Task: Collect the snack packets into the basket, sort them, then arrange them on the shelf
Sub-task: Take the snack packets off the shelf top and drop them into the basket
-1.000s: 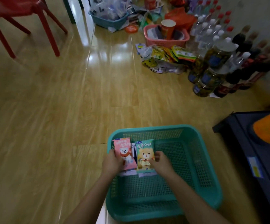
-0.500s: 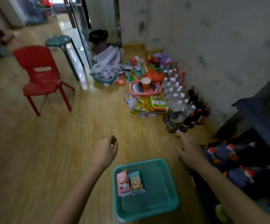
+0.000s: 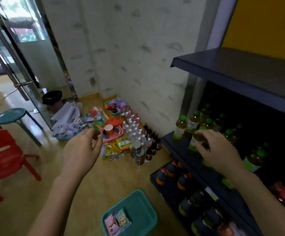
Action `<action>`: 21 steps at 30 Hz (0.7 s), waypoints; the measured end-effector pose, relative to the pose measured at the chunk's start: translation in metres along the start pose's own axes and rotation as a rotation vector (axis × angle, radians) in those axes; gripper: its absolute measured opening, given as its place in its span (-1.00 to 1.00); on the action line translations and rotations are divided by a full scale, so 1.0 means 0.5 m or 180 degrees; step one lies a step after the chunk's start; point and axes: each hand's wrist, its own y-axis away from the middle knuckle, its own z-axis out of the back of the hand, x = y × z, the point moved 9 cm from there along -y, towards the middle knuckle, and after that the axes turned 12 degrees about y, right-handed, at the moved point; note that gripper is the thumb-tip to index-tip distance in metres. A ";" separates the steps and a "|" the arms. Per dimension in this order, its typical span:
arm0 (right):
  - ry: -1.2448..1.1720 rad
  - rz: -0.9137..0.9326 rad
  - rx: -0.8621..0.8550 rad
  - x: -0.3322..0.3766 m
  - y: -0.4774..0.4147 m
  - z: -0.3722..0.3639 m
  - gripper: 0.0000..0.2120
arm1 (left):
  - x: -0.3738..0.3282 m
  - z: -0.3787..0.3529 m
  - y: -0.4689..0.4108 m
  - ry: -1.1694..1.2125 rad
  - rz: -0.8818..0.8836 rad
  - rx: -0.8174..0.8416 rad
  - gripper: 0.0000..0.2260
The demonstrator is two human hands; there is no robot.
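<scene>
We seem mid-collection: left hand [image 3: 82,154] loose and empty, right hand [image 3: 218,150] over a bottle [image 3: 193,144], grip unclear; next, the centre packet pile [image 3: 114,150] needs basket [image 3: 139,210] room.

both arms outstretched, left hand [image 3: 82,150] loosely curled, right hand [image 3: 218,150] palm down, fingers spread

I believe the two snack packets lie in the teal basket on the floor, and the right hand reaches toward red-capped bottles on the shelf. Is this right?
Not quite. The head view shows the right hand reaching toward green-capped bottles on the shelf, not red-capped ones. The two snack packets do lie in the teal basket on the floor.
</scene>
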 end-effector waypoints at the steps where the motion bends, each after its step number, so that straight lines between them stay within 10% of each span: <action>1: 0.0028 -0.0121 -0.0053 -0.019 0.032 0.024 -0.69 | -0.028 -0.001 0.002 0.0041 -0.0150 0.0049 -0.86; 21: 0.0678 -0.3013 -0.1323 -0.453 0.809 0.426 -0.76 | -0.849 -0.119 0.277 0.1932 -0.2897 0.1148 -0.79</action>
